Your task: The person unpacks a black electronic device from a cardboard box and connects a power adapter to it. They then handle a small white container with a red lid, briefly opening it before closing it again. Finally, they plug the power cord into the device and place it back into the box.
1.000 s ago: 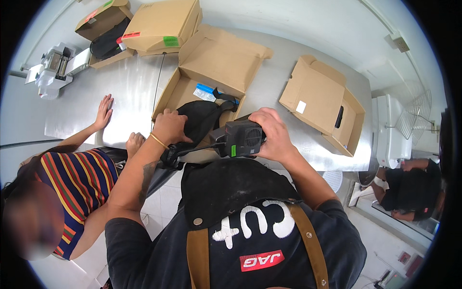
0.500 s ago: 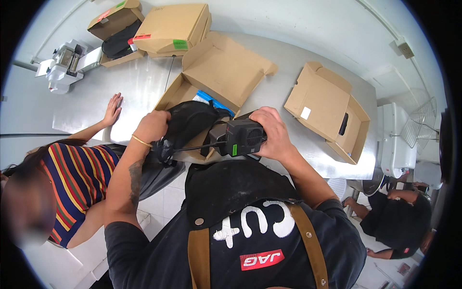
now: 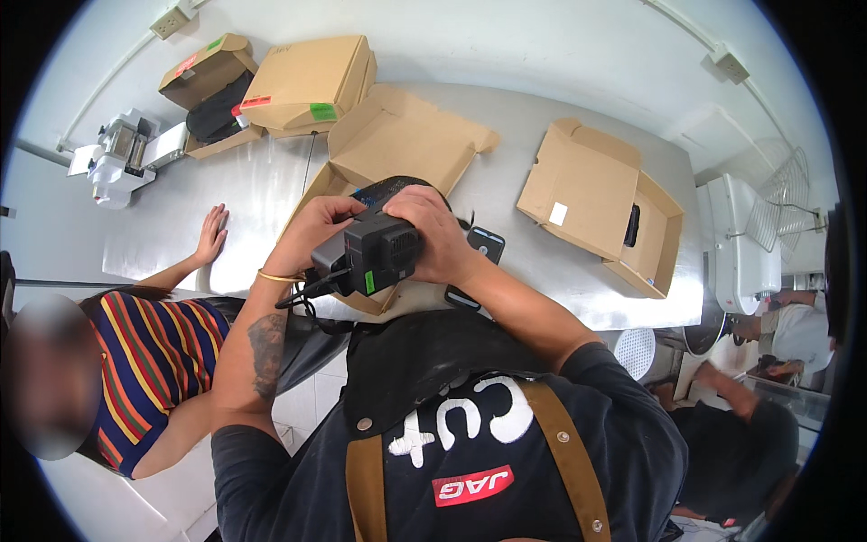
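Observation:
In front of my chest I hold a boxy black electronic device (image 3: 368,257) with a round grille and a green sticker. My left hand (image 3: 318,226) is closed at its far left side, fingers bent over the back edge. Over its far right side wraps my right hand (image 3: 435,233), also closed. A black mesh piece (image 3: 397,187) curves up behind the device, between both hands. The device's black cable (image 3: 314,289) hangs looped below my left wrist. Underneath lies an open cardboard box (image 3: 411,126), its inside largely hidden by my hands and the device.
Two phones, one dark (image 3: 488,242) and one partly hidden (image 3: 461,298), lie beside my right forearm. Another open box (image 3: 591,176) stands right; a closed box (image 3: 307,81) and an open one (image 3: 206,72) stand far left. A co-worker's hand (image 3: 211,235) rests on the metal table (image 3: 262,181).
The device has moved left, with my right hand on it. My left hand has shifted from the black mesh to the device's left side. The phones have come into clearer view.

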`<move>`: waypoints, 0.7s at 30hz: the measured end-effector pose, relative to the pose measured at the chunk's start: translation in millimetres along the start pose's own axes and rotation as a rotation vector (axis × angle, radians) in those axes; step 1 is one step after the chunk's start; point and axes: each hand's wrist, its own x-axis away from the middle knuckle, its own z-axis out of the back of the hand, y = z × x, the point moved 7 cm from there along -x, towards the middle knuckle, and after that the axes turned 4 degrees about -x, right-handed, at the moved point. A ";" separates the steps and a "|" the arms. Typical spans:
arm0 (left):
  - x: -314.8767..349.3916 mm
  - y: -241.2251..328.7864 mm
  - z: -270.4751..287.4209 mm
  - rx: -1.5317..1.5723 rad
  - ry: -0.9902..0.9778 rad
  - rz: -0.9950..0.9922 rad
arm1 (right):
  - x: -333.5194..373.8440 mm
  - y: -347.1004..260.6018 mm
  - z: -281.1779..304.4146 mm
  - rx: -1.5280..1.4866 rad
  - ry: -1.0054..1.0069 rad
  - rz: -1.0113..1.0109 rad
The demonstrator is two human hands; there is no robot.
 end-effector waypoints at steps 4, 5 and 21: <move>9.1 -6.7 16.4 0.262 0.044 0.169 | 15.0 20.3 -8.0 0.044 -0.014 -0.069; 9.4 -9.4 22.2 0.291 0.092 0.155 | 21.2 25.9 -8.5 0.067 -0.025 -0.096; 0.6 -85.5 65.8 -0.406 0.092 0.113 | 28.5 61.7 -74.9 0.290 -0.503 -0.546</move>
